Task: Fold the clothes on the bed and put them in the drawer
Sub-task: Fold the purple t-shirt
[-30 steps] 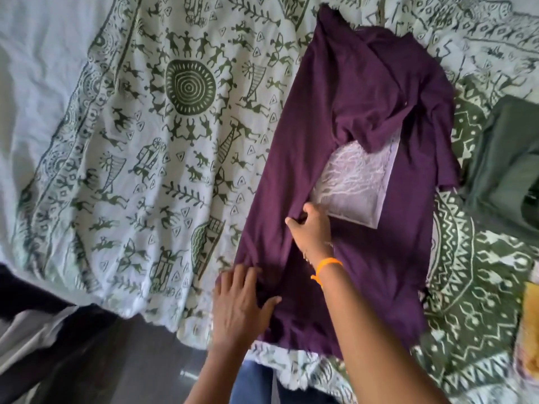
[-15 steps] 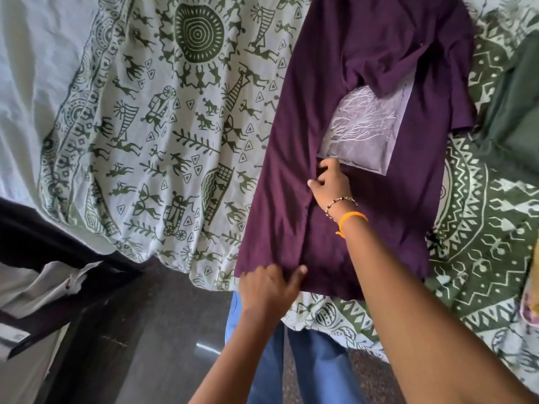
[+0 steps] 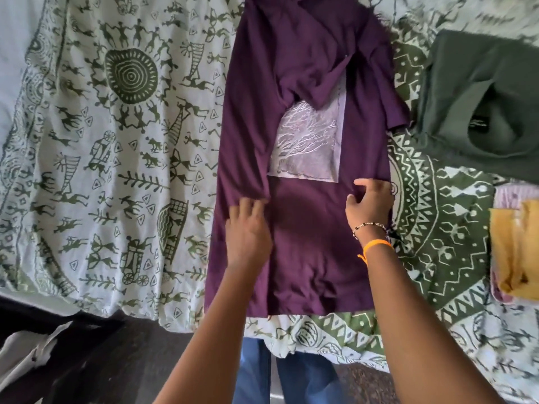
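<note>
A purple shirt (image 3: 309,234) with a pale printed panel (image 3: 309,150) lies flat on the patterned bedsheet (image 3: 116,158), its hem toward me. Its left side is folded inward over the body, and one sleeve lies crumpled across the chest. My left hand (image 3: 248,231) rests flat on the folded left panel, fingers straight along the fold's edge. My right hand (image 3: 369,202), with a bead bracelet and an orange band on the wrist, is at the shirt's right edge, where its curled fingers and thumb pinch the fabric.
A dark green garment (image 3: 481,91) lies at the upper right of the bed. A yellow cloth (image 3: 516,252) sits on a pink one at the right edge. The bed's near edge runs below the shirt's hem, with dark floor, dark furniture (image 3: 43,360) and my blue trousers (image 3: 253,374) beyond it.
My right hand left the left fold and moved across to the shirt's right edge. My left hand moved from the hem up onto the folded panel and flattened.
</note>
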